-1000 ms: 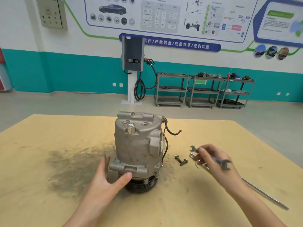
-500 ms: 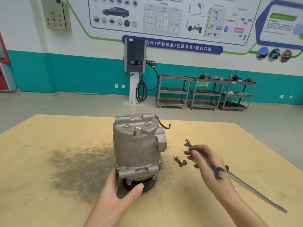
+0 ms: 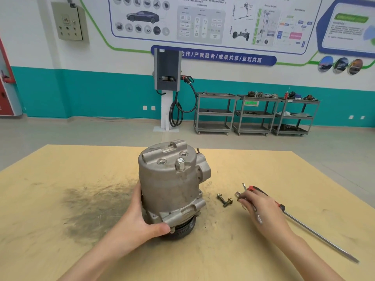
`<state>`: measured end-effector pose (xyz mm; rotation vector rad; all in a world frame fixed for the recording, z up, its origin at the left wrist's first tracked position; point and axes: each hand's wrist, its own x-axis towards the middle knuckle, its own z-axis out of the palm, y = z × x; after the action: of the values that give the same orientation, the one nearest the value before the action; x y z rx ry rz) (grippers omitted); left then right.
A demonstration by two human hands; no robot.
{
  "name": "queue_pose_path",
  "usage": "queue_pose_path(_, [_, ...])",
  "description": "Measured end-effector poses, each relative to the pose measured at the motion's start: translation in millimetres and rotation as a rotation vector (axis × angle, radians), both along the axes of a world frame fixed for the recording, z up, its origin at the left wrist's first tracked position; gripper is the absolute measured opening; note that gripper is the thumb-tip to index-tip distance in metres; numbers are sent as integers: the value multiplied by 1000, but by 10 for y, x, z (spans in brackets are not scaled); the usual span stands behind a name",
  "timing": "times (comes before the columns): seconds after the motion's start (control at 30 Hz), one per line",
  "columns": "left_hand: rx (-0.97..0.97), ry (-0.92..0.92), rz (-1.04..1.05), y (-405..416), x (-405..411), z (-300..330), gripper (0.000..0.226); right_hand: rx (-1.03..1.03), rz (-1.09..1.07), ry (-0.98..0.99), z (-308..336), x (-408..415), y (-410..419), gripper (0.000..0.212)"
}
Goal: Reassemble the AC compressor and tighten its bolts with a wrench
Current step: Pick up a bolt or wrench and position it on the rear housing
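The compressor [image 3: 172,185], a dull grey cast-metal drum with ribs, lugs and two round ports on its top face, stands upright near the middle of the pale yellow wooden surface [image 3: 60,250], tilted a little, with its black grooved pulley [image 3: 182,230] underneath against the wood. A short silvery fitting [image 3: 180,164] sticks up from the top at about 3 o'clock of the two ports. The left hand [image 3: 142,220] holds the compressor low on its 8 o'clock side, fingers wrapped behind the body and the thumb pressed on a mounting lug at the front. At 3 o'clock from the compressor, close by but apart from it, lie two dark bolts [image 3: 224,200] with washers, touching each other end to end at an angle. Just beyond them at 3 o'clock the right hand [image 3: 261,211] lies low over the surface, fingers curled round a thin shiny wrench [image 3: 240,194] whose end shows at the fingertips; the shaft under the palm is blurred. A long screwdriver [image 3: 316,236] with a red and black handle and a slim steel shaft lies from behind that hand toward 4 o'clock. A broad grey smudge [image 3: 91,205] of grime darkens the wood at 9 o'clock of the compressor. Far off at 1 o'clock, three grey metal carts [image 3: 255,114] stand by the teal wall, their shelves holding small parts too small to tell apart.
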<state>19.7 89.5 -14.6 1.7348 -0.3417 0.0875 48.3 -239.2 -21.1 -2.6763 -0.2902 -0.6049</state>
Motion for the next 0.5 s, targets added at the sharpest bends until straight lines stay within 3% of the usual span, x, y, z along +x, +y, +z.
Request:
queue_pose_path(0.07, [-9, 5, -32, 21, 65, -13, 138, -241, -10, 28, -12, 31, 7, 14])
queue_pose_path(0.2, [-53, 37, -15, 19, 86, -83, 151, -536, 81, 0, -10, -27, 110, 42])
queue_pose_path(0.33, [-52, 58, 39, -48, 41, -93, 166, -641, 246, -128, -89, -25, 155, 57])
queue_pose_path(0.5, [-19, 0, 66, -64, 39, -151, 152, -757, 334, -144, -185, 55, 162, 60])
